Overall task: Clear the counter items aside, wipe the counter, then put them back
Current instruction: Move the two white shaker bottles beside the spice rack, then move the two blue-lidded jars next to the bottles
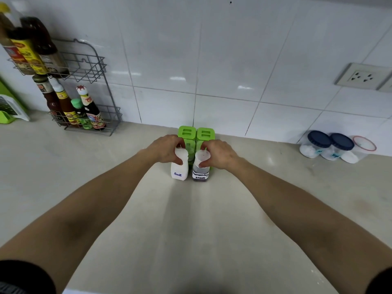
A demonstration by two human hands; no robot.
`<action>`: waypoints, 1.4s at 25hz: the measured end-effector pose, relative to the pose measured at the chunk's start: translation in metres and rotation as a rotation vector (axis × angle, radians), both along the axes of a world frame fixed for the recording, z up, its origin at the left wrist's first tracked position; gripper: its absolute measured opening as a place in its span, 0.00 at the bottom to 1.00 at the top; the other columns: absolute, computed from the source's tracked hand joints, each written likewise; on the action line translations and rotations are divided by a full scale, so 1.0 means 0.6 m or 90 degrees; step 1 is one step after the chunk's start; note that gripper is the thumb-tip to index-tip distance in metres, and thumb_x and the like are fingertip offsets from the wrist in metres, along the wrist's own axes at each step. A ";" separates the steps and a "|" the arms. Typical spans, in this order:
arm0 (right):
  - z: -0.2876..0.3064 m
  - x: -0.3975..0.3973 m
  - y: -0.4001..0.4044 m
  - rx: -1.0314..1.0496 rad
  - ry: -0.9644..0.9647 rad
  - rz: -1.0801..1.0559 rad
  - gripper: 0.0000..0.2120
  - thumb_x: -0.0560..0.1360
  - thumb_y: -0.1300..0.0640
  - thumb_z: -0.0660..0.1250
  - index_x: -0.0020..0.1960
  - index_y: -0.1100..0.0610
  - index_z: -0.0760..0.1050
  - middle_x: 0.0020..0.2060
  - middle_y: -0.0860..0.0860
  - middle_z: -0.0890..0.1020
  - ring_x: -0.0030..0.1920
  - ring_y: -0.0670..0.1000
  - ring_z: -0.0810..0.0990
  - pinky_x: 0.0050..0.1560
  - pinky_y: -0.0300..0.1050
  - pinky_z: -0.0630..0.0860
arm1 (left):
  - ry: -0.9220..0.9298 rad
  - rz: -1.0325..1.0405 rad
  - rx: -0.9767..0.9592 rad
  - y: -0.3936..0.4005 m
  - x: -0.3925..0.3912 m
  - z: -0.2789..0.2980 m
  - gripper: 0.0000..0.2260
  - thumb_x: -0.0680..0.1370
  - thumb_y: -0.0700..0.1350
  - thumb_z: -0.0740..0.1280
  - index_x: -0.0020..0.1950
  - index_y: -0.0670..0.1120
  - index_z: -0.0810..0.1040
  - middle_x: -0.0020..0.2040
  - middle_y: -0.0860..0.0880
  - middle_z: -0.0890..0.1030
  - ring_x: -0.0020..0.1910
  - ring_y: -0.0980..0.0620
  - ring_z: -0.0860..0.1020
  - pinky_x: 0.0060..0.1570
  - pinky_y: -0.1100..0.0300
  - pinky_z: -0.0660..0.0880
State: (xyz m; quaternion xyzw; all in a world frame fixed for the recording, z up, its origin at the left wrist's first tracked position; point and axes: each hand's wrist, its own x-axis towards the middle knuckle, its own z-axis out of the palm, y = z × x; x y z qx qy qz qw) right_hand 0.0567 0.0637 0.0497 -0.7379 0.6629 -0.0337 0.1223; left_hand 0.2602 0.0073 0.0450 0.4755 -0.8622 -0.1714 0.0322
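Observation:
A white bottle labelled Salt (179, 171) stands on the pale counter (106, 177), and my left hand (167, 150) is closed around its top. Beside it on the right stands a dark seasoning sauce bottle (200, 174) with a white cap; my right hand (219, 153) grips that cap. Both bottles rest on the counter and nearly touch. Directly behind them, against the tiled wall, two green-lidded shakers (196, 133) stand side by side, their lower parts hidden by my hands.
A grey wire rack (93, 85) with several sauce bottles stands at the back left, next to a green holder (8, 111). Two blue-lidded jars (331, 145) and a clear red-rimmed one (363, 145) sit at the back right. A wall socket (362, 77) is above them.

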 end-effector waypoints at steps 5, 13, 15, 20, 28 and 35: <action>0.012 -0.013 0.011 0.029 0.018 0.039 0.34 0.63 0.44 0.78 0.63 0.56 0.73 0.56 0.54 0.81 0.58 0.57 0.78 0.56 0.50 0.75 | 0.019 0.008 0.052 0.007 -0.008 0.023 0.35 0.63 0.53 0.78 0.67 0.50 0.71 0.56 0.51 0.76 0.51 0.50 0.74 0.53 0.53 0.74; 0.028 -0.236 0.059 0.048 0.004 -0.027 0.26 0.74 0.45 0.69 0.69 0.52 0.70 0.60 0.50 0.79 0.60 0.52 0.77 0.60 0.47 0.72 | 0.139 -0.030 -0.029 0.029 -0.180 0.067 0.27 0.68 0.46 0.76 0.65 0.49 0.73 0.56 0.48 0.77 0.55 0.48 0.77 0.57 0.52 0.74; 0.030 -0.319 0.079 0.048 0.002 -0.066 0.24 0.74 0.46 0.69 0.67 0.52 0.72 0.60 0.50 0.79 0.60 0.52 0.77 0.59 0.47 0.73 | 0.150 -0.040 -0.034 0.042 -0.247 0.067 0.25 0.69 0.48 0.75 0.64 0.49 0.74 0.56 0.48 0.78 0.55 0.49 0.77 0.57 0.50 0.74; 0.026 -0.557 0.133 0.041 -0.021 -0.179 0.26 0.72 0.46 0.72 0.66 0.54 0.72 0.61 0.51 0.78 0.60 0.53 0.77 0.58 0.47 0.74 | 0.116 -0.069 -0.014 0.074 -0.454 0.055 0.25 0.70 0.52 0.74 0.65 0.50 0.73 0.58 0.50 0.76 0.55 0.50 0.76 0.55 0.54 0.74; -0.004 -0.836 0.137 0.029 0.006 -0.304 0.33 0.71 0.45 0.73 0.69 0.59 0.68 0.65 0.57 0.74 0.65 0.59 0.72 0.61 0.54 0.73 | 0.072 -0.028 0.034 0.062 -0.718 0.006 0.30 0.71 0.54 0.73 0.70 0.49 0.68 0.64 0.48 0.73 0.62 0.48 0.73 0.57 0.54 0.72; -0.036 -0.914 0.062 0.038 0.025 -0.269 0.37 0.67 0.41 0.74 0.69 0.58 0.67 0.63 0.56 0.74 0.64 0.59 0.71 0.61 0.53 0.71 | 0.004 0.013 0.029 0.017 -0.874 -0.019 0.36 0.70 0.57 0.73 0.71 0.43 0.64 0.67 0.44 0.69 0.66 0.43 0.68 0.60 0.47 0.72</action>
